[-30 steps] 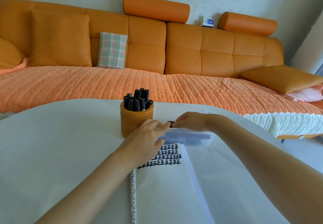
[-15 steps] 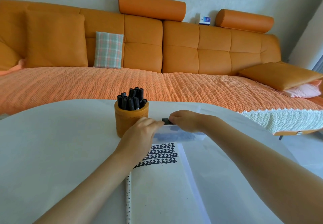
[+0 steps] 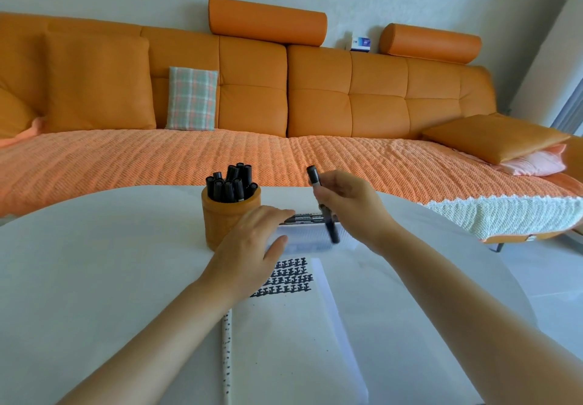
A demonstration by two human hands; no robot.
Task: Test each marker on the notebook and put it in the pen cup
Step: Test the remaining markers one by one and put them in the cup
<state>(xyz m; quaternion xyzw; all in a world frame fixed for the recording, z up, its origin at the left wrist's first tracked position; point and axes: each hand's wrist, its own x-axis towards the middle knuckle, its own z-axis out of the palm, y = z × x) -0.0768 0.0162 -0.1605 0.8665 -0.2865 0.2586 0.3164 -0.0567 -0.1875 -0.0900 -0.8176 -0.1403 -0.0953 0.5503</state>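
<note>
Half a second ago the right hand was down at the clear box. Now we see it raised, fingers curled round a black marker, capped and tilted above the box. The left hand rests on the box's left end, fingers straight. The box holds spare markers. The orange pen cup beside it holds capped markers. The notebook in front shows rows of black marks.

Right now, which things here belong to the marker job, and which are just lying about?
Job: marker in right hand; clear marker box under left hand; pen cup; notebook.
Lying about: sofa; plaid cushion; bolster; small blue box.
</note>
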